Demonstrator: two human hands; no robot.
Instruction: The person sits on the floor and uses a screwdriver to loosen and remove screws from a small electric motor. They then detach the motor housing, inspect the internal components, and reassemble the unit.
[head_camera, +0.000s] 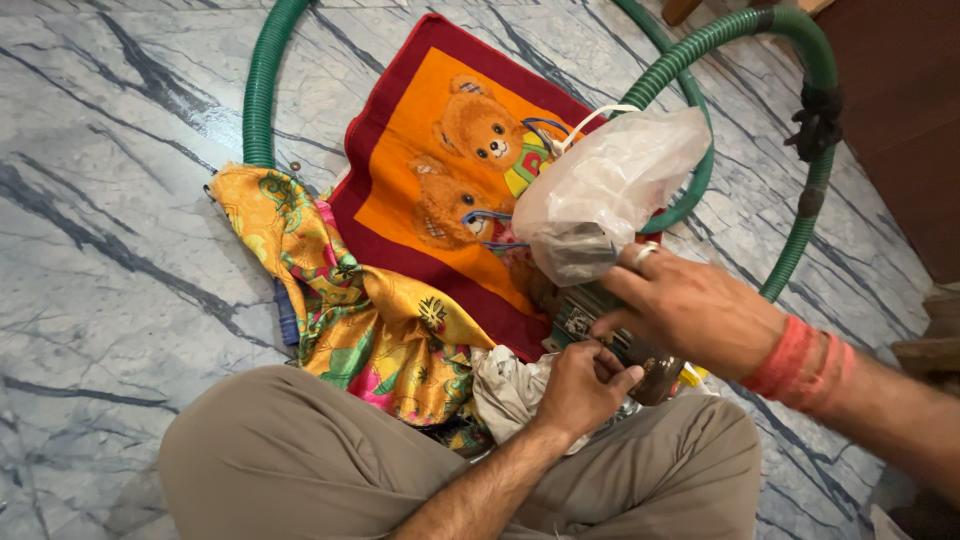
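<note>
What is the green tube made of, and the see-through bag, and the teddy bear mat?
The green hose looks like ribbed flexible plastic: fine ridges, smooth bends. The bag seems thin plastic film, cloudy, crinkled and shiny. The teddy bear mat looks like soft woven or tufted fabric with a matte, fuzzy surface, though the exact fibre is unclear.

Floor (110, 200): grey-veined marble. Green corrugated hose (262, 90) loops across it, black binding at the right bend. Orange mat (440, 130), dark red border, two teddy bears, lies flat. Yellow floral cloth (370, 320) crumpled, overlapping the mat's near-left edge.
</note>
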